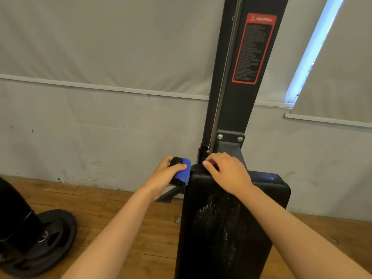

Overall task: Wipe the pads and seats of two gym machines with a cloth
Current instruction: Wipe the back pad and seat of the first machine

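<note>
**Headcount at the gym machine**

Two hands: the left hand (163,176) and the right hand (227,172). One cloth (182,172). One black pad (221,228). One upright post (237,77), with one warning label (253,49) and two bolts (220,136). One weight plate (50,242), near left.

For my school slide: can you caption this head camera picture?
Gym cleaning: the left hand holds a blue and black cloth beside the black pad while the right hand holds its far end.
</note>
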Tool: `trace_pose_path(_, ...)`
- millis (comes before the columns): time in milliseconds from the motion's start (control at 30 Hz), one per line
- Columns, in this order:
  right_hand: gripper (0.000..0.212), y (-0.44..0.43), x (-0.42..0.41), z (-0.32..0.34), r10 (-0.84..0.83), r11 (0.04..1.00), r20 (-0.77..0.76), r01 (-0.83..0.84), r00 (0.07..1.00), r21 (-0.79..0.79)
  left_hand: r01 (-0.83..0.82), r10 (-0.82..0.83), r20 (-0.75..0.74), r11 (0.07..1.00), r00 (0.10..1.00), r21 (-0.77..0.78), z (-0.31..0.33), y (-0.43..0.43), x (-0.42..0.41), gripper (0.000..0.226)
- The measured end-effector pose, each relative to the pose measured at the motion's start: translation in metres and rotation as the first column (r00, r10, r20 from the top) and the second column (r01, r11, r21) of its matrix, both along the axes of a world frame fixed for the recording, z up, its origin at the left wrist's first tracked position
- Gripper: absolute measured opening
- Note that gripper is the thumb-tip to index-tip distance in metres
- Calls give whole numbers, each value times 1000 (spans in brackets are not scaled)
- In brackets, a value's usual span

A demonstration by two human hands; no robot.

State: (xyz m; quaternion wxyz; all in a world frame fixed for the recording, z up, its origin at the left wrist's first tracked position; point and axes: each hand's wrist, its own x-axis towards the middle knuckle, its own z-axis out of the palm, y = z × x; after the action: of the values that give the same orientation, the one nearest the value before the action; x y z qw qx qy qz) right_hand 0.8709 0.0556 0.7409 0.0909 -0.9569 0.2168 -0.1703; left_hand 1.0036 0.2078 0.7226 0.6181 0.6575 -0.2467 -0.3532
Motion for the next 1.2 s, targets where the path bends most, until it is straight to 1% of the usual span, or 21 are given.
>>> trace_pose_path(67, 37, -1, 0, -5, -17, 994, 45, 21, 999, -107, 35, -33, 42, 999, 999, -36, 1, -8, 4, 10)
trace_pose_path(133, 40, -1, -1, -10, -27, 981, 81, 42, 996, -188, 39, -30, 88, 994, 996, -99, 2, -16, 4, 8)
trace_pose_path(200, 45, -3, 1, -13, -35, 974, 109, 58, 993, -219, 44, -16, 189, 988, 982, -145, 3, -23, 1, 14)
trace_pose_path(267, 48, -4, 3, -16, -34, 972, 122, 62, 992, -226, 65, -18, 332, 989, 943, -131, 4, -29, -2, 19)
trace_pose_path(300, 50, -4, 4, -17, -31, 971, 131, 61, 991, -230, 62, -12, 379, 991, 925, -118, 4, -33, -2, 21)
trace_pose_path(367, 50, -4, 4, -18, -25, 968, 158, 64, 987, -243, 39, 8, 408, 994, 913, -106, 4, -39, -1, 22)
trace_pose_path(467, 48, -5, 4, -20, -31, 965, 172, 74, 985, -253, 30, 14, 373, 993, 928, -112, 0, -45, 1, 18)
trace_pose_path(533, 47, -6, 4, -21, -35, 964, 179, 80, 983, -253, -8, 54, 322, 990, 945, -142, -6, -45, 0, 15)
trace_pose_path(600, 47, -5, 4, -22, -40, 963, 182, 87, 983, -257, -87, 126, 214, 979, 969, -184, -13, -41, -2, 10)
trace_pose_path(633, 48, -5, 3, -22, -42, 962, 185, 90, 982, -257, -126, 155, 132, 971, 979, -204, -18, -39, -4, 10)
trace_pose_path(700, 47, -4, 2, -22, -48, 962, 190, 96, 981, -256, -172, 169, -32, 959, 985, -226, -28, -32, -8, 21)
trace_pose_path(733, 47, -3, 2, -22, -51, 962, 190, 99, 981, -256, -184, 167, -91, 954, 982, -236, -33, -28, -10, 27)
trace_pose_path(800, 47, -3, 3, -20, -51, 958, 191, 102, 980, -267, -218, 180, -161, 939, 970, -265, -42, -22, -14, 27)
trace_pose_path(867, 48, -2, 4, -20, -46, 955, 190, 99, 981, -281, -259, 225, -146, 921, 963, -292, -40, -21, -17, 18)
trace_pose_path(967, 49, -3, 4, -19, -21, 962, 184, 70, 983, -265, -278, 285, -23, 909, 958, -309, -30, -34, -16, 8)
trace_pose_path(1033, 49, -5, 3, -19, -12, 967, 177, 57, 984, -249, -292, 307, 3, 909, 952, -298, -29, -41, -16, 4)
trace_pose_path(1100, 51, -5, 2, -19, -4, 971, 166, 43, 986, -234, -329, 332, -36, 907, 943, -262, -40, -39, -18, 6)
trace_pose_path(1200, 53, -5, 1, -19, 11, 971, 163, 29, 987, -239, -368, 349, -131, 911, 928, -184, -74, -27, -29, 20)
